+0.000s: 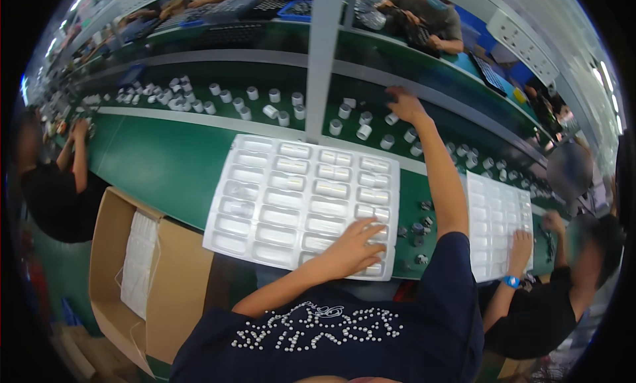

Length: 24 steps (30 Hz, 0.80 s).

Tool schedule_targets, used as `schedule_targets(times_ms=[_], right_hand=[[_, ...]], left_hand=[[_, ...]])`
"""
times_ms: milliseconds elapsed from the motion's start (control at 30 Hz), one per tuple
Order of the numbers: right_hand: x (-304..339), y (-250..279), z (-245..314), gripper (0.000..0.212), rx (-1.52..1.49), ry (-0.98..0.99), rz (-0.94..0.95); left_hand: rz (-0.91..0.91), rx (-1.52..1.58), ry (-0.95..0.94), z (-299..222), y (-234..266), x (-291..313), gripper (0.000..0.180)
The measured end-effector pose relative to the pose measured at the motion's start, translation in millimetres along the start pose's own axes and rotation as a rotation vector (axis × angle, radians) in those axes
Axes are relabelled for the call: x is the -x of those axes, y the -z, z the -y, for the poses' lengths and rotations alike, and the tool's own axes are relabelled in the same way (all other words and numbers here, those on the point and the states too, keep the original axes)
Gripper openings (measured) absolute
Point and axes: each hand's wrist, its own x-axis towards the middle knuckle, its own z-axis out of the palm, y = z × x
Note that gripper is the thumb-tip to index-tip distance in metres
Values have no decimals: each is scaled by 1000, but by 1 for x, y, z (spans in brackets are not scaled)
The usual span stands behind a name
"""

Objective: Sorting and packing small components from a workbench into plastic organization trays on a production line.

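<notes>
A white moulded plastic tray with rows of oblong pockets (291,197) is being pressed flat at its five o'clock corner by the left hand (358,247), fingers spread open. The right hand (405,105) is being stretched toward one o'clock, open, over small white cylindrical parts (361,124) being carried on the green conveyor belt (165,158). A cardboard box (132,277) is lying at eight o'clock.

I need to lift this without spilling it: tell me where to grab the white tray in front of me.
Take the white tray by its two short edges, from left and right. It is thin, wide, lies flat and holds small parts; the left hand already rests on its near right corner.
</notes>
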Motion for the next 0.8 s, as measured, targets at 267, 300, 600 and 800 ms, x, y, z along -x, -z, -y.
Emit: schedule_targets(times_ms=[267, 300, 600, 800], right_hand=[[-73, -53, 31, 43, -240, 110, 640], [-74, -55, 26, 43, -245, 119, 642], [0, 16, 19, 19, -1234, -199, -12], [116, 71, 114, 28, -1871, -596, 99]], left_hand=[[-167, 592, 172, -17, 33, 21, 18], [-171, 585, 179, -15, 37, 24, 18], [-366, 1563, 447, -5, 78, 30, 26], [-429, 1659, 418, 5, 73, 41, 28]])
